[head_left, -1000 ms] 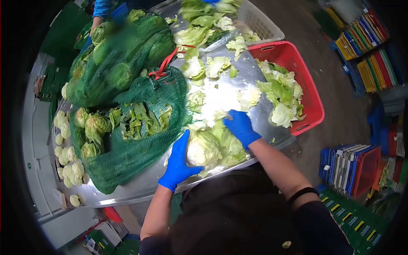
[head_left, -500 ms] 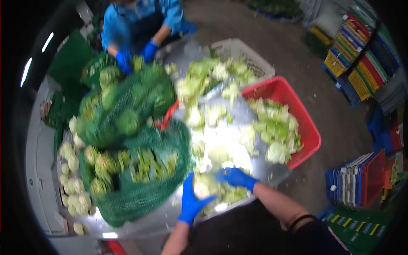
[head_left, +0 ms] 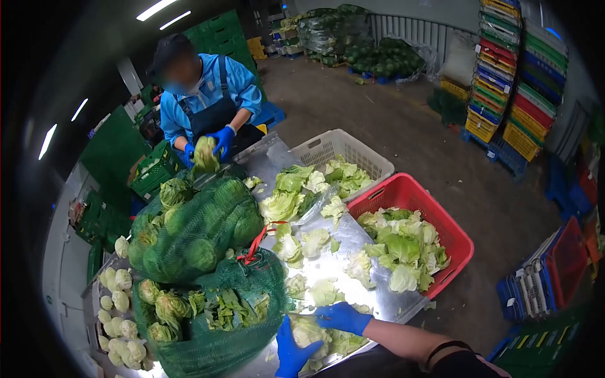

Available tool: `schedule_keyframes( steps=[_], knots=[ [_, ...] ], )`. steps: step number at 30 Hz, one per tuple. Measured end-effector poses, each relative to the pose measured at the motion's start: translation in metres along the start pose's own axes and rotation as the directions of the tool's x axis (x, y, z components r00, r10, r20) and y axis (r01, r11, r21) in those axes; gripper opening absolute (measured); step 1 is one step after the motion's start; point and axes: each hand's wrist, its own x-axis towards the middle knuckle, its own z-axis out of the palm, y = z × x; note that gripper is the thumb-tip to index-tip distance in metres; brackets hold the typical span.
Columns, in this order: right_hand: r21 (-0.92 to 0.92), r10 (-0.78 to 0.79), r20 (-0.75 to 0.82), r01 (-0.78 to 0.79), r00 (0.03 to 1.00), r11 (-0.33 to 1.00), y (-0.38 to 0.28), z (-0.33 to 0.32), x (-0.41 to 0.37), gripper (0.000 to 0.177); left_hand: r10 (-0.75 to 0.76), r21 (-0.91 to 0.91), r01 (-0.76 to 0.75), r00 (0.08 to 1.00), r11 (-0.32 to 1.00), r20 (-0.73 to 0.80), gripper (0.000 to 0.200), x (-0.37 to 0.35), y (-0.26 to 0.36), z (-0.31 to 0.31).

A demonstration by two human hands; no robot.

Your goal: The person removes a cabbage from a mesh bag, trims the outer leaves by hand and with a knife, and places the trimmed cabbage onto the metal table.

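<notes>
A pale green lettuce head (head_left: 307, 335) rests at the near edge of the metal table. My left hand (head_left: 292, 350), in a blue glove, cups its left side with the thumb spread across the front. Against its upper right lies my right hand (head_left: 343, 317), also gloved, with fingers closed together; what they pinch, if anything, is too small to make out. Loose lettuce leaves (head_left: 324, 292) lie just beyond my hands, and more sit under my right wrist. To the left, an opened green mesh bag (head_left: 220, 349) holds several heads and trimmed leaves.
A red crate (head_left: 457, 242) of leaves stands at the right, beside a white crate (head_left: 382, 165). A full mesh bag (head_left: 208, 217) lies behind the opened one. Trimmed heads (head_left: 120, 327) line the left edge. Across the table, a co-worker (head_left: 211, 94) holds a lettuce head (head_left: 205, 154).
My view has tilted up, so the table sits lower and more of the room shows. My hands stay at the same lettuce head. The co-worker now holds a lettuce head up.
</notes>
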Motion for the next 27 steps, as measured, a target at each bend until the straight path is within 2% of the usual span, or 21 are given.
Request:
schedule_keyframes(
  steps=[2, 3, 4, 5, 6, 7, 8, 9, 11, 12, 13, 15, 16, 17, 19, 21, 23, 25, 26, 27],
  knots=[
    [-0.181, 0.147, -0.014, -0.147, 0.989, 0.972, 0.009, 0.003, 0.007, 0.035, -0.030, -0.033, 0.030, 1.000, 0.999, 0.003, 0.123, -0.007, 0.003, -0.001],
    [-0.181, 0.144, -0.014, -0.144, 0.990, 0.973, 0.013, 0.000, 0.008, 0.035, 0.010, 0.003, -0.010, 1.000, 1.000, -0.002, 0.116, -0.013, 0.005, -0.002],
    [-0.169, 0.297, -0.137, -0.317, 0.945, 0.933, 0.019, -0.004, 0.009, 0.037, 0.050, 0.041, -0.049, 0.999, 0.998, -0.005, 0.110, -0.018, 0.007, -0.003],
    [-0.136, 0.438, -0.256, -0.481, 0.862, 0.866, 0.024, -0.007, 0.009, 0.039, 0.052, 0.043, -0.051, 0.999, 0.998, -0.006, 0.110, -0.024, 0.004, -0.004],
    [-0.118, 0.419, -0.249, -0.457, 0.873, 0.882, 0.017, -0.016, 0.005, 0.055, -0.019, -0.041, 0.020, 1.000, 0.999, 0.019, 0.117, -0.029, -0.001, -0.003],
    [-0.115, 0.421, -0.259, -0.460, 0.869, 0.880, -0.010, -0.024, 0.001, 0.055, -0.086, -0.123, 0.092, 0.995, 0.988, 0.055, 0.123, -0.032, -0.002, -0.004],
    [-0.098, 0.410, -0.071, -0.416, 0.909, 0.904, -0.049, -0.030, -0.002, 0.062, -0.113, -0.178, 0.122, 0.992, 0.976, 0.061, 0.123, -0.031, 0.018, -0.011],
    [-0.071, 0.378, 0.117, -0.372, 0.918, 0.925, -0.073, -0.032, 0.000, 0.069, -0.106, -0.176, 0.116, 0.992, 0.977, 0.068, 0.123, -0.031, 0.020, -0.009],
    [-0.054, 0.182, 0.101, -0.177, 0.978, 0.983, -0.079, -0.006, -0.001, 0.073, 0.048, -0.022, -0.047, 0.998, 0.999, 0.029, 0.124, -0.030, 0.022, -0.007],
    [-0.063, 0.152, 0.122, -0.145, 0.981, 0.987, -0.060, 0.011, 0.007, 0.063, -0.015, 0.014, 0.015, 0.999, 1.000, 0.038, 0.126, -0.034, 0.020, -0.003],
    [-0.058, 0.157, 0.110, -0.151, 0.981, 0.987, -0.062, 0.009, 0.011, 0.063, -0.007, 0.019, 0.006, 0.999, 1.000, 0.049, 0.126, -0.035, 0.022, -0.001],
    [-0.111, 0.171, 0.187, -0.152, 0.967, 0.982, -0.064, 0.007, 0.016, 0.053, -0.116, -0.086, 0.116, 0.993, 0.990, 0.007, 0.128, -0.042, 0.030, -0.004],
    [0.118, 0.057, -0.134, -0.041, 0.989, 0.992, -0.009, 0.055, 0.022, 0.043, -0.133, -0.177, 0.138, 0.990, 0.974, 0.040, 0.128, -0.042, 0.047, -0.009],
    [0.122, 0.061, -0.138, -0.045, 0.989, 0.992, -0.010, 0.047, 0.019, 0.043, -0.131, -0.173, 0.138, 0.990, 0.975, 0.047, 0.128, -0.041, 0.045, -0.007],
    [0.006, 0.285, -0.225, -0.291, 0.932, 0.957, -0.019, 0.021, 0.012, 0.040, -0.050, -0.107, 0.057, 0.997, 0.993, 0.064, 0.127, -0.039, 0.038, -0.007],
    [0.071, 0.329, -0.247, -0.322, 0.911, 0.944, -0.002, 0.032, -0.004, 0.037, -0.045, -0.130, 0.050, 0.998, 0.990, 0.045, 0.120, -0.038, 0.042, -0.010],
    [0.050, 0.338, -0.265, -0.337, 0.903, 0.940, 0.007, 0.032, -0.019, 0.038, -0.093, -0.364, 0.070, 0.995, 0.929, -0.047, 0.110, -0.030, 0.054, -0.019],
    [0.090, 0.349, -0.204, -0.337, 0.915, 0.937, 0.006, 0.017, -0.025, 0.039, -0.284, -0.487, 0.209, 0.955, 0.848, -0.084, 0.101, -0.024, 0.051, -0.028],
    [0.011, 0.311, -0.230, -0.317, 0.922, 0.948, 0.024, 0.016, -0.025, 0.039, -0.407, -0.734, 0.288, 0.913, 0.615, 0.017, 0.096, -0.025, 0.026, -0.027],
    [-0.070, 0.269, -0.246, -0.294, 0.931, 0.953, 0.046, 0.014, -0.023, 0.039, -0.322, -0.859, 0.177, 0.947, 0.480, 0.014, 0.088, -0.025, -0.017, -0.017]
  ],
)
